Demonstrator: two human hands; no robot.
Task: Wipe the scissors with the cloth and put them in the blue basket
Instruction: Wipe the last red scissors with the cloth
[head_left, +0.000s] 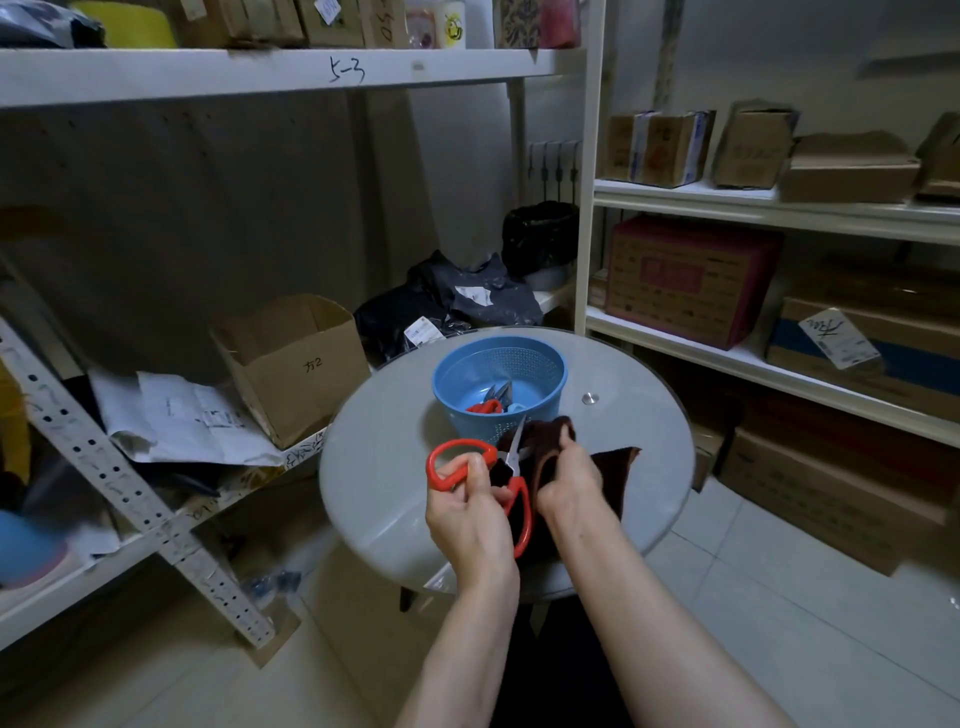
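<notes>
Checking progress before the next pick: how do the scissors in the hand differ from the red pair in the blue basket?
The held scissors are in the left hand's grip above the table, handles spread, blades at the cloth that the right hand holds. The basket scissors lie untouched inside the blue basket, blades bare, pointing away. Both have red handles.

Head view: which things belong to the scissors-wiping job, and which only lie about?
Job: red-handled scissors in the left hand; dark brown cloth in the right hand; blue basket; pair already inside.
Lying about: open cardboard box; black bags; shelf cartons.
</notes>
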